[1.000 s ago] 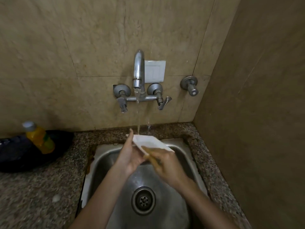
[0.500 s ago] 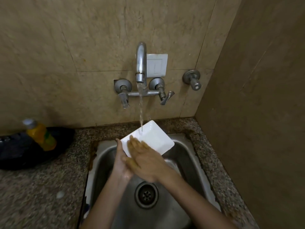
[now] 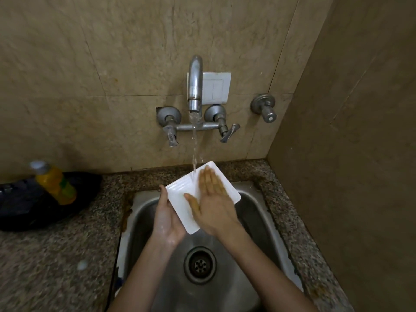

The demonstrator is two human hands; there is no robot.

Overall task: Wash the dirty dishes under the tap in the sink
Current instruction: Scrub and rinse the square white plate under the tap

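Plate (image 3: pixel 179 195), white and square, is being held above the sink (image 3: pixel 258 224), tilted, with its far corner raised toward the wall. Left hand (image 3: pixel 166 221) is gripping the plate at its left near edge: the thumb is lying along the rim, the fingers are going underneath and are hidden. The palm is looking wet, with small foam spots. Right hand (image 3: pixel 213 206) is lying flat on the plate's upper face, fingers straight and together, thumb spread to the left, holding nothing. Tap (image 3: pixel 195 83) is running; the water (image 3: pixel 194 143) is falling in a thin stream and striking the plate near its far edge, just left of the right fingertips. Drain (image 3: pixel 199 265) is showing below the hands, between the two forearms. On the speckled surface (image 3: pixel 56 278) left of the sink, a yellow bottle (image 3: pixel 55 184) with a pale cap is leaning against or lying in a dark, glossy object (image 3: pixel 20 212); which one, cannot tell. A white switch (image 3: pixel 216 87) is sitting on the wall behind the tap, and a separate valve (image 3: pixel 265 108) is sticking out to its right.
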